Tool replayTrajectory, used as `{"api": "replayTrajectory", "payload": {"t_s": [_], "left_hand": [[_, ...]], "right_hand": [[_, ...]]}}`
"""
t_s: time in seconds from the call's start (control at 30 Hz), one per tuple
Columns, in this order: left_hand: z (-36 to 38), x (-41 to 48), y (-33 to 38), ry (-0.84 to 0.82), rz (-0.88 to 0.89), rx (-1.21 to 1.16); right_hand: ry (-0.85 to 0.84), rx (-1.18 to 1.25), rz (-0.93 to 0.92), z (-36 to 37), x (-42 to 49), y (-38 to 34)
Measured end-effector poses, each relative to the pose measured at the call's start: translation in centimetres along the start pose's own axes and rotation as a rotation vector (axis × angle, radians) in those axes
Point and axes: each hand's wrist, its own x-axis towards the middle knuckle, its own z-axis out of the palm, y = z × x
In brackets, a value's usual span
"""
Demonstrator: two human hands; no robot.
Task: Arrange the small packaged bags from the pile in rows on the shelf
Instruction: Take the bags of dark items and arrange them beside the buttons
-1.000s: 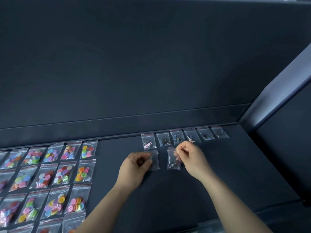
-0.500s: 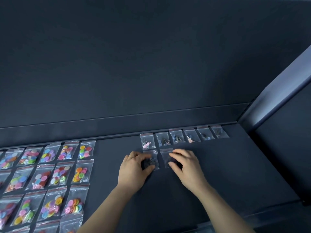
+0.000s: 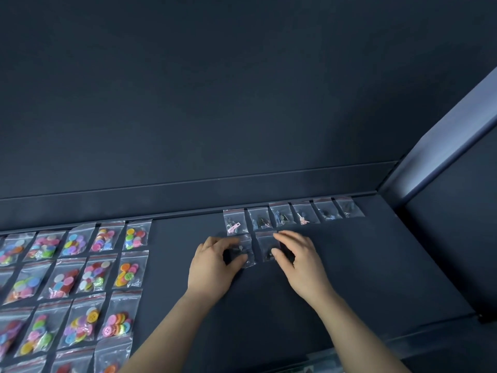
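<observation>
Left bag [image 3: 247, 251]: flat on the shelf [image 3: 349, 265], just below the back row [image 3: 259, 218], its left edge under the left hand [image 3: 212, 265].
Right bag [image 3: 265, 246]: just beside it, under the right hand [image 3: 301, 262].
Left hand: fingers curled, thumb and fingers pinching the bag's edge.
Right hand: fingers spread, nearly straight, pressing its bag down.
Button bags [image 3: 91, 270]: rows well to the left.
Writing: too small to read.

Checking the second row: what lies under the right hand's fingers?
A small clear bag with dark bits inside lies flat on the shelf, beneath the right hand. The fingers cover its right edge, so the contents there cannot be seen.
</observation>
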Motion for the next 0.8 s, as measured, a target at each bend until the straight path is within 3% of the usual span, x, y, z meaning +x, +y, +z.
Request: {"api": "replayTrajectory", "payload": {"t_s": [0.17,0.3,0.57,0.8], "left_hand": [[-2.2,-2.0,0.6,0.153,-0.131,-0.358],[-5.1,-5.5,-1.0,0.341,-0.256,-0.581],[-12.9,-17.2,-6.8,0.751,-0.519,-0.603],[-19.8,-27.7,-15.4,1.064,-0.656,-0.558]], "right_hand": [[0.091,0.346,0.188,-1.2,0.4,-2.2],[0.053,0.586,0.199,-1.3,1.2,-5.1],[-0.344,0.766,0.097,5.5,-1.0,-16.0],[-0.628,0.72,-0.084,13.3,-5.6,-27.9]]}}
